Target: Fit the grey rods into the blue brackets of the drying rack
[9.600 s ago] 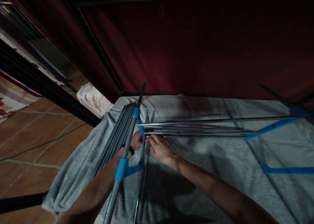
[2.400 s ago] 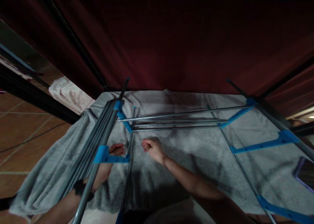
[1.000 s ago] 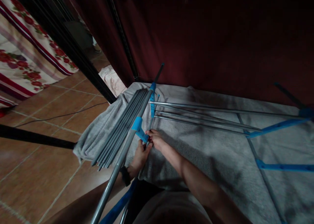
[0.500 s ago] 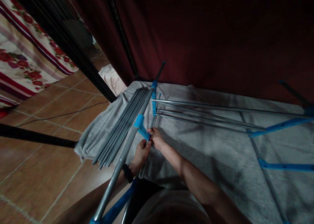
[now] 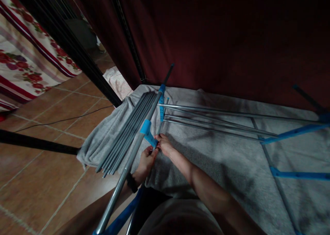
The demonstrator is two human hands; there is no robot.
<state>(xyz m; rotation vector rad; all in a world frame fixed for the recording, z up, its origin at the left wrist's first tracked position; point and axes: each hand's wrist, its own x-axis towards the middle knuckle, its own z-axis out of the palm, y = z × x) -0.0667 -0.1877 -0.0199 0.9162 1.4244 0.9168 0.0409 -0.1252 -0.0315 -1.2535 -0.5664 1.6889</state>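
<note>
A metal drying rack with grey tubes [image 5: 211,123] and blue plastic brackets lies on a grey towel [image 5: 221,166]. Both hands meet at one blue bracket [image 5: 147,132] on the long side tube [image 5: 129,166]. My left hand [image 5: 144,161], a dark band at its wrist, comes from below with fingers curled around the bracket's lower end. My right hand [image 5: 163,145] pinches the same spot from the right. What sits between the fingertips is too small to make out.
A bundle of loose grey rods [image 5: 126,133] lies on the towel's left edge. A dark red curtain [image 5: 219,39] hangs behind. Terracotta floor tiles [image 5: 38,159] with a black cable lie to the left, beside a floral cloth [image 5: 23,63]. More blue brackets [image 5: 291,133] stand at right.
Over the last second both hands have stayed at the blue bracket with small finger shifts. Earlier they worked at the bracket further along the side tube, then moved to this one.
</note>
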